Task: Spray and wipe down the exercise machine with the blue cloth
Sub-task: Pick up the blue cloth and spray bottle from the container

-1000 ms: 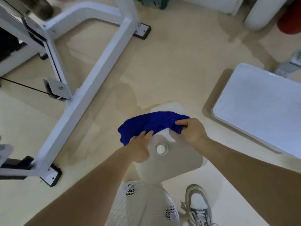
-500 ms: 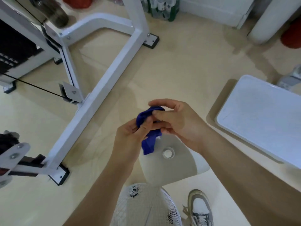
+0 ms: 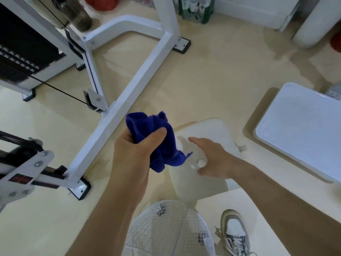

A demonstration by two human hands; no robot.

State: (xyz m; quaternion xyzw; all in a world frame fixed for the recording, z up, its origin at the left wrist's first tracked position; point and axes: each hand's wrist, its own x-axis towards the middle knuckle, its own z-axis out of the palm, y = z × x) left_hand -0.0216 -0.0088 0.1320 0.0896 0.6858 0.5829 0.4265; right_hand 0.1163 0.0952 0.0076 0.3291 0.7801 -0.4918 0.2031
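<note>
My left hand [image 3: 135, 150] grips the bunched blue cloth [image 3: 156, 141], which sticks out above and hangs below my fist. My right hand [image 3: 210, 157] hovers flat and empty over the white fan base [image 3: 212, 130], fingers stretched toward the cloth. The white exercise machine frame [image 3: 129, 85] runs diagonally across the floor to the left of my hands, with its black cable [image 3: 59, 90] and black weight stack [image 3: 20, 58] at the far left. No spray bottle is identifiable in view.
A white fan head [image 3: 169, 230] sits below my arms, beside my shoe [image 3: 235, 231]. A white rectangular panel [image 3: 299, 130] lies on the floor at right. Bottles [image 3: 195, 10] stand at the top, a white cylinder [image 3: 311, 24] top right, and a dark bottle [image 3: 77, 13] top left.
The cloth, first stretched between both hands, got bunched up. My right hand has let go and dropped toward the fan base; my left hand alone holds the cloth.
</note>
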